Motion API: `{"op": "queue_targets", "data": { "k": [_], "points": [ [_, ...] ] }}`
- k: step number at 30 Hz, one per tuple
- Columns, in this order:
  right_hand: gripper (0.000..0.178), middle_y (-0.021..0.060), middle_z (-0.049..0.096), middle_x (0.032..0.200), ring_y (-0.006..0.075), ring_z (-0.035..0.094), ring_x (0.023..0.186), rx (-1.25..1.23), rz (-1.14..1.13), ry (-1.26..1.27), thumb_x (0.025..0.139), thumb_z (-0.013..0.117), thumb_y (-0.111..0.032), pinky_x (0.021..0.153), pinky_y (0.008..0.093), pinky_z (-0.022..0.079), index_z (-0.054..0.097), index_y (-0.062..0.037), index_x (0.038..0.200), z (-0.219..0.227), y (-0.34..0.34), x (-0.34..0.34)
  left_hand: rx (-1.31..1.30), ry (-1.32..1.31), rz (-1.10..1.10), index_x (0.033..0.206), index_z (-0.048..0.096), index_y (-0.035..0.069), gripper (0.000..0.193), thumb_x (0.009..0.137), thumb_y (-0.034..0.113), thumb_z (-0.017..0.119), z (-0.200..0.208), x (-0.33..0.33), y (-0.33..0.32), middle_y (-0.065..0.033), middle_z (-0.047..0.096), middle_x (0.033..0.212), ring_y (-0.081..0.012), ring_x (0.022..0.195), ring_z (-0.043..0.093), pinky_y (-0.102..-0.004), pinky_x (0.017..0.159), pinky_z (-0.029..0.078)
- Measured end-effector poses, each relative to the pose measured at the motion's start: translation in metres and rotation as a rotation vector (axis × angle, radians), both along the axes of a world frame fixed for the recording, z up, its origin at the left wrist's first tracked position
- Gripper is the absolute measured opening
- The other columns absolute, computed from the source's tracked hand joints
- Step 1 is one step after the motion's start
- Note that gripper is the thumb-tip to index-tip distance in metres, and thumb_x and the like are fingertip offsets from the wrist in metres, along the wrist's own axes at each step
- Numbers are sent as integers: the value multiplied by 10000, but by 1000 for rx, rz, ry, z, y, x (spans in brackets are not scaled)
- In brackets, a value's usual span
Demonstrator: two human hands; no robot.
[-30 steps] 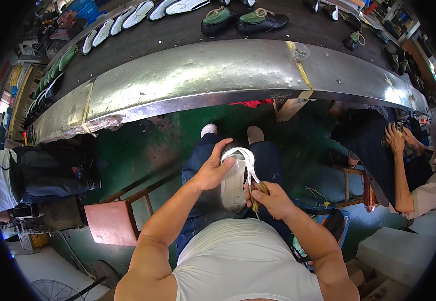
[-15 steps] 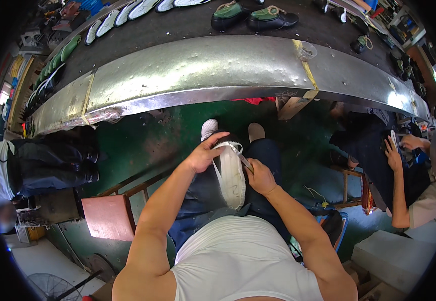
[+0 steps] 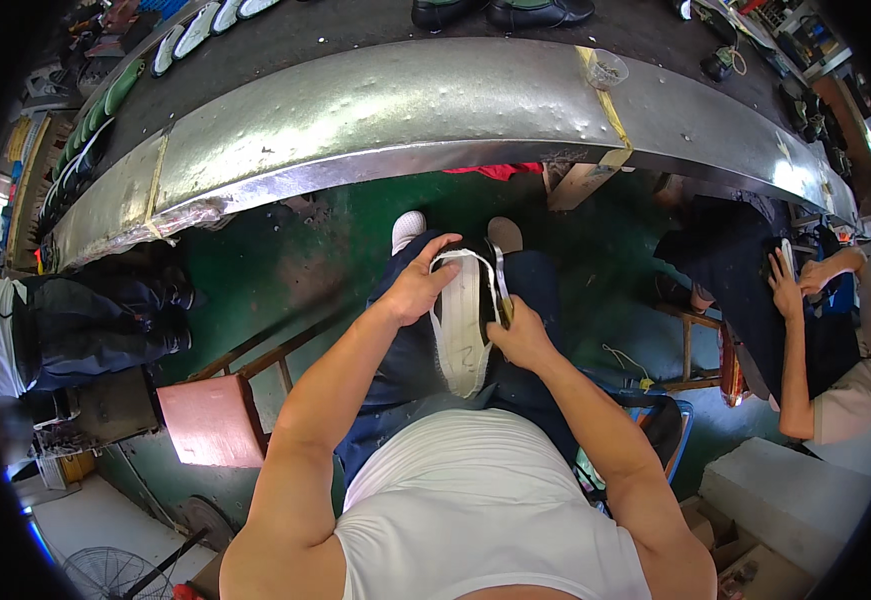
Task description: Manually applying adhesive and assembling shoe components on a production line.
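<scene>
A shoe (image 3: pixel 463 335) lies bottom up between my thighs, its pale underside toward me and dark material along its sides. A white edging runs round its rim, standing slightly off at the left side. My left hand (image 3: pixel 420 285) is closed round its far end, thumb on the underside and fingers at the tip. In my right hand (image 3: pixel 523 335) is a slim metal hand tool (image 3: pixel 501 280) with a yellowish part near the grip. Its shiny end rises beside the shoe's far right edge; whether it touches the edging I cannot tell. My fingers partly hide its handle.
Ahead runs a metal-edged workbench (image 3: pixel 355 110) bearing several shoes (image 3: pixel 540 12) and a small clear cup (image 3: pixel 607 70). A pinkish box-like seat (image 3: pixel 212 420) stands at left. Co-workers sit on both sides; the right one's hands (image 3: pixel 785 285) hold something pale. A fan (image 3: pixel 115 570) is low left.
My right hand has turned the tool from slanting across the shoe's far end to nearly upright at its right edge. The white edging lies closer to the rim. The whole view has shifted slightly.
</scene>
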State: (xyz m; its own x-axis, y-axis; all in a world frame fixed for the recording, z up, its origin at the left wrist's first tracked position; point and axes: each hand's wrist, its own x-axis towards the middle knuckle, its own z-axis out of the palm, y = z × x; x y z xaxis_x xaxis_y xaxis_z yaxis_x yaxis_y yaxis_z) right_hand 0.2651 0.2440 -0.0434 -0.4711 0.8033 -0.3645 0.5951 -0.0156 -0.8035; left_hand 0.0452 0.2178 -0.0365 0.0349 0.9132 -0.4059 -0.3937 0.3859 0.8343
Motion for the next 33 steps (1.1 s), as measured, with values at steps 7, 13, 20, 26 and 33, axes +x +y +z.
{"op": "queue_targets", "data": {
  "k": [7,13,20,26,33],
  "points": [
    [411,183,656,966,262,652,899,-203,22,269,787,691,-143,836,361,507,554,37,1130,-15,-14,32,84,153,-44,1429,480,139,446,1002,22,540,16,6,-6,-18,575,1213,-114,1106,536,-280,1005,441],
    [557,186,669,1086,314,656,997,-76,117,56,815,780,-315,887,397,499,569,-4,1226,62,-11,69,521,688,-51,1528,318,37,714,883,-84,597,76,15,-27,-117,417,1479,-228,1361,431,-342,1135,346],
    [531,142,680,1160,290,674,1018,-166,25,289,984,559,-477,810,396,544,596,-20,1251,47,-42,91,910,955,-50,1540,124,-61,940,766,-72,657,82,42,-36,-262,340,1494,-378,1376,417,-401,1132,353],
    [509,115,674,1212,251,671,1080,-1354,-530,794,1070,387,-466,947,443,550,602,-47,1264,-3,-16,40,887,950,-409,1576,14,-8,1203,696,87,828,44,62,-57,-341,167,1578,-522,1477,153,-585,1189,182],
    [417,140,654,1203,285,648,1091,-1295,-621,497,1079,417,-376,997,497,504,587,-31,1242,14,-36,31,447,692,159,1520,365,10,602,1067,404,336,17,116,-78,-285,38,1639,-429,1527,29,-526,1202,93]
  ]
}}
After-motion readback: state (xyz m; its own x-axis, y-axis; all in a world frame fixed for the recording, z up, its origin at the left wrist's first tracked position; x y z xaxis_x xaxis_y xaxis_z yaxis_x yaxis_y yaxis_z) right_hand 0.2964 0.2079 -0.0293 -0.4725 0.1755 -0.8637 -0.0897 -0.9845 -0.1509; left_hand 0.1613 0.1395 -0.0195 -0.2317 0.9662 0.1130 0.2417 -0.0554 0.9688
